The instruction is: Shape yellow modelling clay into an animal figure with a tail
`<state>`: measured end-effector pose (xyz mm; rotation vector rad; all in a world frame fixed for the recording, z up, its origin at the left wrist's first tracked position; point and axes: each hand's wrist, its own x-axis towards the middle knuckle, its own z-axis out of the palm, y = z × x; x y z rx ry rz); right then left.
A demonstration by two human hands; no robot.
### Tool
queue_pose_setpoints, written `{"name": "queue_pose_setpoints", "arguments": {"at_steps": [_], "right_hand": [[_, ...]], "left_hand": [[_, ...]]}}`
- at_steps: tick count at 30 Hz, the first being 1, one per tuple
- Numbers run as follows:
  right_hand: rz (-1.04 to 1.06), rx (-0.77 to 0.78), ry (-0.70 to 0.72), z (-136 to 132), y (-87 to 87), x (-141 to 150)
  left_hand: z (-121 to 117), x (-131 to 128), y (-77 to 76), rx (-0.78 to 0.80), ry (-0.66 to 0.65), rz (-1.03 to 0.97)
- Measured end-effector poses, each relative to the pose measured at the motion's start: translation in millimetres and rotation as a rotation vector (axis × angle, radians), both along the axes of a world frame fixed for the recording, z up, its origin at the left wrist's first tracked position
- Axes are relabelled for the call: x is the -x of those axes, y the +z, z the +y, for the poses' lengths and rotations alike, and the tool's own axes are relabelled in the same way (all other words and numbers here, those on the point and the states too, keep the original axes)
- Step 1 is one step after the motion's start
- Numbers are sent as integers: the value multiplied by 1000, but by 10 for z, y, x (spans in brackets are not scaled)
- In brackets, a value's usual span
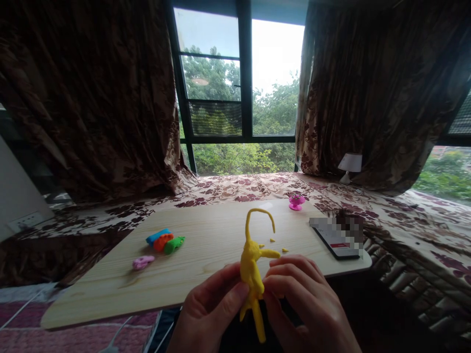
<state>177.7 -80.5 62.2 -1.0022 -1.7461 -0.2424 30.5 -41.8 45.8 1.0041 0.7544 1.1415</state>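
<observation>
A yellow modelling-clay figure (251, 264) is held upright near the table's front edge. It has a long thin strand curving up from its top and over to the right, an arm-like piece sticking out to the right, and leg-like pieces below. My left hand (215, 309) grips the body from the left, thumb in front and fingers behind. From the right, my right hand (303, 299) has its thumb and fingers closed on the lower side of the figure; the exact pinch is partly hidden. Just beyond the figure, small yellow clay bits (272, 240) lie on the wooden tabletop (209, 220).
Blue clay (158, 236), orange clay (163, 242), green clay (174, 245) and pale pink clay (143, 263) lie at the left. A bright pink clay piece (296, 202) stands at the far edge. A phone (342, 247) rests at the right. Behind stands a small lamp (350, 163).
</observation>
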Motion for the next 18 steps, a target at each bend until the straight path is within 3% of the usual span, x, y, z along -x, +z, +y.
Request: {"name": "queue_pose_setpoints", "arguments": {"at_steps": [9, 18], "right_hand": [[30, 17, 29, -9, -51, -39], [25, 70, 51, -15, -42, -41]], "left_hand": [[20, -19, -47, 110, -29, -134], [-58, -41, 14, 36, -27, -98]]}}
